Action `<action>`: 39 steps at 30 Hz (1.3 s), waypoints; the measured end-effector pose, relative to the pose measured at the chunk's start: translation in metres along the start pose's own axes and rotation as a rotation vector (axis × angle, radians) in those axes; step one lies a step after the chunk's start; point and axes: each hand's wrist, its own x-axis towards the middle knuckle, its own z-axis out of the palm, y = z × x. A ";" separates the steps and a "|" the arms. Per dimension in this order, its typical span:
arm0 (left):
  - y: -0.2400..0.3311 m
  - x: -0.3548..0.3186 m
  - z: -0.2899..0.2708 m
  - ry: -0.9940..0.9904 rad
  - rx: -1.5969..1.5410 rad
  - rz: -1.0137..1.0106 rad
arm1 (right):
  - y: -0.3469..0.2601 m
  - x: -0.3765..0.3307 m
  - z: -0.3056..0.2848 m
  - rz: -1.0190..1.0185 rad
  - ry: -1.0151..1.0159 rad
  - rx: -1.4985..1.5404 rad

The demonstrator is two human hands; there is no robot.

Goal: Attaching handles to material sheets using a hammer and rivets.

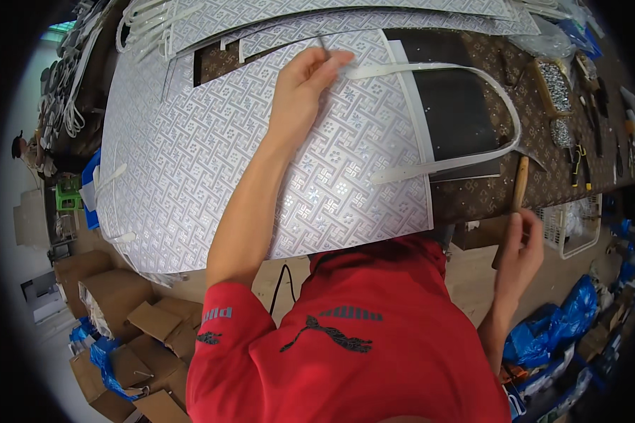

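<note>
From your head, one fisheye camera looks steeply down at close range, your red shirt (409, 345) at six o'clock, the worktable (466, 195) toward twelve.

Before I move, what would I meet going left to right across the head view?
Green stool → left hand → black panel → right hand, gripping a wooden handle → tool with yellow-and-black handles.
</note>
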 end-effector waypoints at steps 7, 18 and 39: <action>-0.010 0.032 0.004 -0.057 0.200 0.154 | 0.045 0.000 0.008 0.375 -0.198 0.197; -0.015 0.035 0.003 -0.175 0.339 0.161 | 0.017 -0.019 0.026 0.405 -0.155 0.836; -0.003 0.027 0.006 -0.156 0.410 0.188 | 0.014 0.029 -0.022 0.406 0.108 0.398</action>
